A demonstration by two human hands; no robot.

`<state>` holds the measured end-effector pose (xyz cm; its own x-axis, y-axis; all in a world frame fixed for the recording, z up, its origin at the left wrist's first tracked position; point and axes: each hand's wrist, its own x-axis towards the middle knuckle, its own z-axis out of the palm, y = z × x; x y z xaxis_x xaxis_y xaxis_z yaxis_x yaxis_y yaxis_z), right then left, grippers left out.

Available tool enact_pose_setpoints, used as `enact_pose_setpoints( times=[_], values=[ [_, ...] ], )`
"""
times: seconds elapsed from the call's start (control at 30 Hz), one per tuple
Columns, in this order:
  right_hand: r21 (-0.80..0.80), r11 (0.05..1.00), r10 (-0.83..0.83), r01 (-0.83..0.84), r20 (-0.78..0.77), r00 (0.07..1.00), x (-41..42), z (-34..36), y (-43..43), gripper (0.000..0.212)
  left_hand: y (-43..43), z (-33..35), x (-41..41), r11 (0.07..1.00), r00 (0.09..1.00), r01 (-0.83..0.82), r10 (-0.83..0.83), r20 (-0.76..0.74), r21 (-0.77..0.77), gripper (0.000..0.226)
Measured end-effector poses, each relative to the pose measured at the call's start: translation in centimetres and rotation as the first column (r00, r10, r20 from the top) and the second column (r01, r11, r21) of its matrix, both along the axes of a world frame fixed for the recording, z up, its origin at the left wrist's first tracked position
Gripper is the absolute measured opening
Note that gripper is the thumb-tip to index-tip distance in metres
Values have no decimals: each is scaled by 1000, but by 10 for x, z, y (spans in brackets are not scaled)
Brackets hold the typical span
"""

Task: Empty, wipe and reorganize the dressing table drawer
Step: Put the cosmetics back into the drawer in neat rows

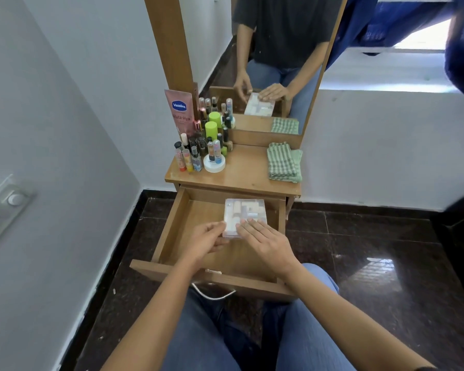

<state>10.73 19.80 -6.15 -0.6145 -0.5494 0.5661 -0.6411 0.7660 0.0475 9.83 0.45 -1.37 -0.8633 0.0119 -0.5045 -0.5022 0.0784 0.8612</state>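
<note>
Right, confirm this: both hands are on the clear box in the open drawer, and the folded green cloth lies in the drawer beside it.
No. The head view shows the folded green cloth on the tabletop, at its right side, not in the drawer. Both the left hand and right hand are on the clear box in the open drawer.

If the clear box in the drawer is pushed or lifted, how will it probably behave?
The clear box looks like rigid plastic, so it should keep its shape. Flat on the smooth wooden drawer, it would likely slide, not roll. The small items inside may shift if it tilts.
</note>
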Motion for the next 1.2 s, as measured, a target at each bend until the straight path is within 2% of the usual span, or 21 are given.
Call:
enact_pose_setpoints(
  times=[0.1,0.17,0.23,0.27,0.33,0.43,0.5,0.63,0.73,0.87,1.03,1.2],
  values=[
    [55,998,0,-11,183,983,0,-2,7,42,12,-15,-6,986,979,-146,132,157,83,11],
    [34,999,-8,-5,359,933,-1,-2,11,55,18,-26,-9,978,962,-193,173,211,79,5],
    [-56,990,-87,133,503,860,2,-2,14,70,21,-38,-11,977,956,-208,197,217,33,3],
    [-118,961,-140,249,570,810,4,-3,16,75,21,-44,-13,978,956,-209,202,212,9,4],
    [-214,842,-212,495,712,670,8,-3,19,76,21,-53,-17,982,962,-185,190,195,-45,9],
    [-277,669,-80,690,896,437,10,2,19,65,24,-62,-22,989,978,-96,115,173,-115,33],
    [-305,591,11,747,929,371,11,9,19,60,29,-63,-24,982,988,-30,57,144,-184,37],
    [-338,476,116,812,939,323,11,17,20,56,41,-63,-25,883,974,211,-228,9,-420,46],
    [-357,448,165,819,934,317,10,15,24,56,53,-58,-24,778,917,317,-396,-33,-542,47],
    [-364,466,177,806,931,318,12,13,27,56,62,-57,-29,619,876,333,-482,-10,-711,41],
    [-348,487,148,801,937,316,9,8,26,58,65,-62,-31,471,835,370,-546,65,-801,34],
    [-339,501,134,796,939,316,9,8,26,58,59,-67,-33,319,795,348,-599,98,-881,44]
  ],
)
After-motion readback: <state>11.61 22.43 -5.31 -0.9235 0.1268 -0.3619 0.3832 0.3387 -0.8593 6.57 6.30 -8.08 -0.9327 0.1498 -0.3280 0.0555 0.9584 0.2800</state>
